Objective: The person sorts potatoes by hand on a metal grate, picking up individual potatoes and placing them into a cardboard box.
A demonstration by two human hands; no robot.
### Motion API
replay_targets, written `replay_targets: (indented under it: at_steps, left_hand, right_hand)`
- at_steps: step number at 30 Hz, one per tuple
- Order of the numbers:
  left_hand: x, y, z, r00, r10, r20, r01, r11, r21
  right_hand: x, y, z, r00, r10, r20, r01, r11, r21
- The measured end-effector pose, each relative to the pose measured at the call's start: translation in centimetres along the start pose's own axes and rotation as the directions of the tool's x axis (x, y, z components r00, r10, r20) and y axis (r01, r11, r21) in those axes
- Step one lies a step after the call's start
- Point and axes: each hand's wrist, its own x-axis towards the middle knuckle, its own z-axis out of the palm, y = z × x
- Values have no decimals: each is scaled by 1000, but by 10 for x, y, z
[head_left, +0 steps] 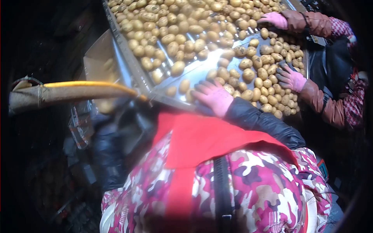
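My right hand [214, 97], in a pink glove with dark fingertips, lies on the metal sorting table [167, 86] with its fingers stretched out and apart. It rests against loose potatoes [223, 73] near the table's front edge and grips none of them. A single potato [184, 86] lies just left of its fingertips. My left arm, in a dark sleeve [110, 153], reaches forward on the left side. The left hand itself cannot be made out past the blurred sleeve end.
A co-worker's gloved hands [292, 79] are among the potatoes on the right. A thick heap of potatoes [171, 27] covers the far side. A yellow hose [89, 83] runs along a wooden beam [25, 101] at left, beside a cardboard-coloured panel [95, 58].
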Motion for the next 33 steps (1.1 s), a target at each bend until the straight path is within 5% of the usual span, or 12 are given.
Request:
replay_targets:
  at_steps: [4,5,6,7,9,13,14,17,20,25,30,33]
  left_hand:
    - [27,25,-12,998,-62,3,61,986,-154]
    - [23,20,2,985,-128,112,143,980,-136]
    - [13,9,25,955,-200,219,223,971,-86]
    - [2,-4,52,872,-268,410,276,960,42]
    - [8,-16,103,897,-5,442,-175,914,365]
    - [41,-13,157,823,404,398,-560,465,686]
    - [64,-15,161,765,496,411,-586,273,763]
    - [110,-3,189,887,368,279,-274,-67,959]
    - [128,-8,200,855,358,374,-303,-239,922]
    - [106,13,221,902,266,340,-256,-304,918]
    - [13,-29,145,621,592,513,-666,55,743]
    - [-37,-56,69,726,519,450,-593,142,792]
  right_hand:
    - [0,40,-26,979,105,175,-62,969,-238]
    - [42,60,-27,612,519,597,-295,850,-436]
    - [-7,70,-36,865,448,225,-393,885,-250]
    - [-12,84,-48,840,518,161,-458,836,-302]
    - [-37,116,-52,800,600,15,-560,755,-341]
    - [-75,134,-41,746,651,-138,-658,691,-297]
    - [-82,126,-38,705,686,-183,-707,658,-259]
    - [-96,96,-20,637,719,-279,-771,592,-236]
    - [-95,70,-23,659,722,-212,-750,607,-262]
    - [-48,66,-60,797,557,-232,-593,794,-132]
    - [-2,127,-63,865,372,-338,-446,878,-174]
    - [52,139,-75,879,345,-329,-432,868,-244]
